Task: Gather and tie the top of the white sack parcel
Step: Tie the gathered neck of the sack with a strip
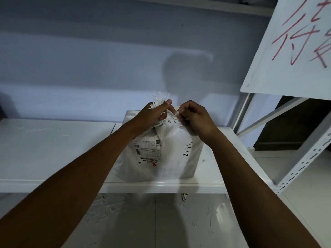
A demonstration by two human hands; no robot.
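Observation:
A white woven sack parcel (176, 154) stands upright on a white shelf (44, 149), with a shipping label (147, 151) and black handwritten digits on its front. Its top is bunched into a neck with a frayed fringe (159, 97) sticking up. My left hand (154, 111) is closed around the bunched neck just under the fringe. My right hand (195, 117) pinches a white tie strip (174, 114) that runs around the neck. The knot area is partly hidden by my fingers.
A pale wall rises behind the shelf. To the right stands a white metal rack upright (308, 158) with slotted holes, and above it a white board (293, 43) with red writing leans out. Grey floor lies below the shelf edge.

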